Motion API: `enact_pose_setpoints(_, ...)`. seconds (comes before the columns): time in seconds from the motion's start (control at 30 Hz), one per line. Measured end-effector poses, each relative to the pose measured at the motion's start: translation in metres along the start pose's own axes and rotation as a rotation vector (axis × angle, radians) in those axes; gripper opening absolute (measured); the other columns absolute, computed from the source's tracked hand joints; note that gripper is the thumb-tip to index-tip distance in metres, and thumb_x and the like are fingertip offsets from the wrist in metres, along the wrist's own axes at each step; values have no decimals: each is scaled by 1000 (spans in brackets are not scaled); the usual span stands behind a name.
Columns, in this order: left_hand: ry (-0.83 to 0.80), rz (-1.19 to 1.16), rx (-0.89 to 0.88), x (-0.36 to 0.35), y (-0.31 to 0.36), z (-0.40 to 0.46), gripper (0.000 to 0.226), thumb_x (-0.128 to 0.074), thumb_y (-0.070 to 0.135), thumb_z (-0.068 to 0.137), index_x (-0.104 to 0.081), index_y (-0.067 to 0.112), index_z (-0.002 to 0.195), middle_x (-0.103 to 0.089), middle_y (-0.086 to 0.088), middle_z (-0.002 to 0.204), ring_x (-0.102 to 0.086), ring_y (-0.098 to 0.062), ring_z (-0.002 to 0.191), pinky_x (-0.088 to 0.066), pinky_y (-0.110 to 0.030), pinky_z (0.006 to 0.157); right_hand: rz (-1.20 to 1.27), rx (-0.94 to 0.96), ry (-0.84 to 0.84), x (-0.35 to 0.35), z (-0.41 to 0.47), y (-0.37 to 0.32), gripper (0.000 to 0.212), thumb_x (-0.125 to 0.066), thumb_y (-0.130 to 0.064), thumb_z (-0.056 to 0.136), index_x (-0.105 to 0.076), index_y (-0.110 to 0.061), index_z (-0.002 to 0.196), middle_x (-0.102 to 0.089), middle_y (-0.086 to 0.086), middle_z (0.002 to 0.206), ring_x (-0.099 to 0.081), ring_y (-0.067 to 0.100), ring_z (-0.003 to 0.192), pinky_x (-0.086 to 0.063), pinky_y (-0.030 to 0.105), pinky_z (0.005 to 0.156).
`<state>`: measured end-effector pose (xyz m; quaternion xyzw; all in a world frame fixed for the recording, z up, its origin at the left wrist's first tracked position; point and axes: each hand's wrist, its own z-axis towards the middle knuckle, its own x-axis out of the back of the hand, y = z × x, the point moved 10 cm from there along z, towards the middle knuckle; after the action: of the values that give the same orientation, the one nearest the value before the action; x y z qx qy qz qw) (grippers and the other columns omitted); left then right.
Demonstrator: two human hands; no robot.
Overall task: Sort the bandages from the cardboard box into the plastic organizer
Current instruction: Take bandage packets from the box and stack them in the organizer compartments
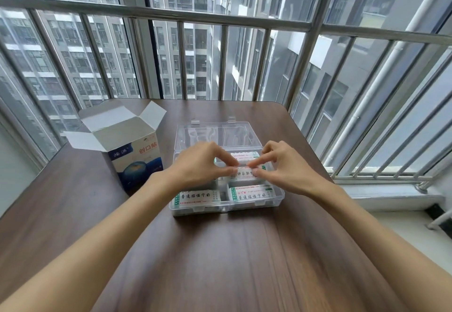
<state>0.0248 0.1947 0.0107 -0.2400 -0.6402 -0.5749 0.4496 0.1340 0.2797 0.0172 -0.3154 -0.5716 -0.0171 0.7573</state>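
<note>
Both hands lower a small stack of bandages into the plastic organizer.

The bandage stack (245, 173) sits over the middle right compartment of the organizer (280, 195), pinched at its left end by the left hand (203, 165) and at its right end by the right hand (286, 167), each grip closed on it between thumb and fingertips. It looks light, thin and floppy, with slick wrappers likely to fan apart, so holding both short ends seems the safest way to keep it square. More bandage stacks (198, 198) already fill the near compartments. The organizer's clear lid (217, 135) lies open behind. The cardboard box (137, 155) stands just left, flaps open, on the brown surface (220, 262).
</note>
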Motion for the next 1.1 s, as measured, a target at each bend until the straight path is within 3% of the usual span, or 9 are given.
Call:
enact_pose_setpoints(0.07, -23, 26, -7, -2, 4, -1, 23, -65, 46, 85, -72, 38, 104, -69, 18, 109, -58, -1, 91, -52, -34, 86, -19, -6, -29, 2, 4, -3, 15, -68, -37, 82, -74, -33, 95, -52, -11, 86, -47, 7, 86, -37, 28, 78)
enact_pose_setpoints(0.17, -48, 49, -4, -4, 7, -1, 22, -64, 44, 86, -72, 37, 106, -68, 20, 111, -54, 1, 88, -50, -29, 82, -7, -149, -73, 23, 11, 6, 22, -66, -40, 84, -75, -25, 97, -62, -10, 86, -56, 4, 81, -49, 31, 77)
enact_pose_setpoints(0.27, -67, 46, 10, -4, 5, 0, 20, -65, 43, 86, -71, 39, 105, -67, 21, 111, -56, 0, 95, -50, -31, 86, -138, -269, -191, 28, 16, 11, 26, -67, -40, 84, -75, -20, 98, -71, -4, 95, -63, 13, 86, -54, 36, 79)
enact_pose_setpoints(0.5, -101, 76, 3, -2, 8, 1, 19, -66, 40, 86, -71, 38, 104, -69, 21, 108, -58, -3, 105, -50, -36, 90, -501, -336, -365, 1, 12, 1, 24, -60, -40, 88, -58, -17, 93, -56, 1, 86, -54, 23, 81, -37, 29, 66)
enact_pose_setpoints(0.6, -103, 83, -5, -2, 9, 1, 19, -66, 39, 86, -71, 37, 103, -69, 21, 107, -59, -3, 105, -50, -34, 89, -459, -380, -391, -5, 14, 3, 22, -61, -35, 88, -51, -15, 87, -53, -1, 77, -54, 22, 79, -39, 31, 64)
enact_pose_setpoints(0.73, -105, 87, -4, 0, 10, 1, 19, -66, 38, 86, -72, 37, 104, -69, 19, 107, -59, -3, 102, -50, -33, 87, -341, -421, -450, -3, 13, 8, 23, -65, -33, 87, -56, -14, 77, -52, -3, 73, -52, 16, 73, -38, 26, 56)
enact_pose_setpoints(0.83, -110, 84, -3, 0, 10, 2, 19, -67, 38, 85, -72, 37, 103, -70, 19, 106, -60, -3, 102, -50, -33, 88, -327, -426, -428, 4, 15, 11, 24, -67, -37, 84, -62, -20, 69, -59, -2, 82, -55, 18, 80, -43, 29, 69)
enact_pose_setpoints(0.97, -112, 103, -2, -1, 10, 4, 19, -67, 36, 85, -72, 36, 103, -70, 20, 105, -60, -2, 101, -50, -29, 85, -338, -419, -459, -3, 14, 9, 29, -68, -40, 83, -57, -19, 68, -57, -5, 71, -54, 12, 68, -43, 29, 66)
enact_pose_setpoints(1.1, -95, 57, -16, 3, 12, 1, 20, -66, 35, 86, -72, 34, 105, -70, 19, 106, -62, 3, 87, -49, -25, 78, -302, -404, -393, 13, 13, 4, 25, -65, -36, 86, -72, -14, 77, -60, -9, 63, -55, 7, 62, -46, 26, 67)
